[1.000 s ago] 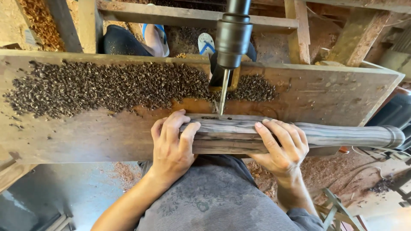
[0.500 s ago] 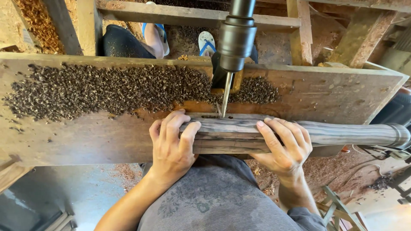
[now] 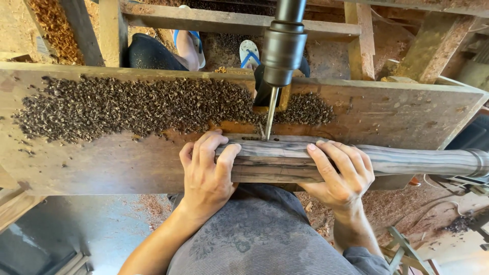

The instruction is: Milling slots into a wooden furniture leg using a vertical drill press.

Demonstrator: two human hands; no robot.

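Nearest the camera: the person's lap in grey patterned cloth point(image 3: 254, 239), forearms reaching forward from it.

Left hand point(image 3: 206, 173) lies over the near end of a dark, streaky wooden post point(image 3: 285, 159), fingers curled over the top and pressed down on it. Right hand point(image 3: 338, 175) grips the same post further along, fingers spread across its upper face, thumb hidden below. Both hands clamp the post; neither has shifted along it since the earlier frames.

The post lies flat along the near edge of a worn wooden workbench point(image 3: 102, 163), its rounded, turned end point(image 3: 476, 162) running off to the right past the bench.

Between the hands, the drill bit point(image 3: 270, 114) stands upright, its tip at the post's top face beside small holes point(image 3: 252, 137). Compared with a second ago, the dark chuck point(image 3: 282, 48) and bit sit about the same; whether they have gone deeper I cannot tell.

Behind: a broad heap of dark wood shavings point(image 3: 127, 104) across the bench.

Farthest: timber framing point(image 3: 229, 20), and another person's feet in blue-strapped sandals point(image 3: 249, 53).
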